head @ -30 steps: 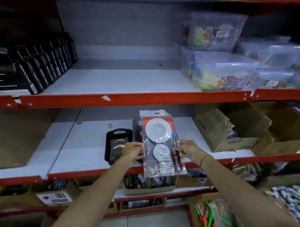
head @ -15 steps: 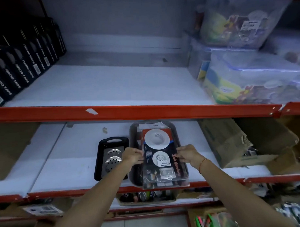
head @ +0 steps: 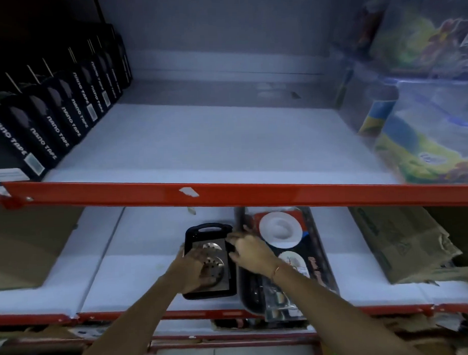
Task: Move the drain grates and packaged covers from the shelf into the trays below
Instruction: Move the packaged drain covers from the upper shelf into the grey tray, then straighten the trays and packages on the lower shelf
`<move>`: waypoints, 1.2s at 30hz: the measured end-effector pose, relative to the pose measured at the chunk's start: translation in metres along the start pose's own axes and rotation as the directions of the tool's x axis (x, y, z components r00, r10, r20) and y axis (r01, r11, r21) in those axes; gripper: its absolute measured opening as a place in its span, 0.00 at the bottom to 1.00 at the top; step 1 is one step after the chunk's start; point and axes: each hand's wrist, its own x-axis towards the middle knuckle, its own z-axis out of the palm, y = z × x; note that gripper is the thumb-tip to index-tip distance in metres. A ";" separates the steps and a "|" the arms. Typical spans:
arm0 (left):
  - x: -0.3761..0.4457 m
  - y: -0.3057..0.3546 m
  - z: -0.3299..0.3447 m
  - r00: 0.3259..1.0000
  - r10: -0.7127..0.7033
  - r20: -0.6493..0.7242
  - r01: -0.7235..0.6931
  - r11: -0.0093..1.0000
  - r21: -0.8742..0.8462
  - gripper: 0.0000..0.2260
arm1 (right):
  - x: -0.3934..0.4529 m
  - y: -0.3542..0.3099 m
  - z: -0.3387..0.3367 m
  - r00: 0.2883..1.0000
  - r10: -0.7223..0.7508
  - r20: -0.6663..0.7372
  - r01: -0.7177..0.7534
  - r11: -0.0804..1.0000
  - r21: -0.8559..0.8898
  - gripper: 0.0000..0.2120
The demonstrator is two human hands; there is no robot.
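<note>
Above my hands: red shelf beam (head: 254,194), close overhead.
Left: bare white shelf board (head: 119,274), clear.
Right: torn cardboard box (head: 405,245) blocks.

Two black trays (head: 208,228) (head: 320,254), two steel drain grates (head: 211,248) (head: 216,268), one packaged cover set (head: 281,234), two hands (head: 193,269) (head: 252,252).

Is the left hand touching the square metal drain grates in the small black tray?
Touching. In the head view, the left hand lies flat on the square metal drain grates in the small black tray, its fingers covering part of them with no gap visible.
</note>
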 end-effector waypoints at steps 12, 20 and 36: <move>0.026 -0.018 -0.010 0.988 0.047 0.148 -0.103 0.912 0.396 0.48 | 0.038 -0.024 0.030 0.951 -0.067 0.300 0.229 0.807 -0.544 0.50; 0.027 -0.026 -0.016 0.993 0.052 0.110 -0.072 0.979 0.191 0.41 | 0.053 -0.018 0.031 0.965 -0.022 0.261 0.122 0.920 -0.373 0.49; 0.014 -0.010 -0.001 0.998 -0.013 0.053 0.003 0.982 0.191 0.44 | 0.034 -0.034 0.038 0.982 -0.017 0.187 0.112 0.854 -0.508 0.53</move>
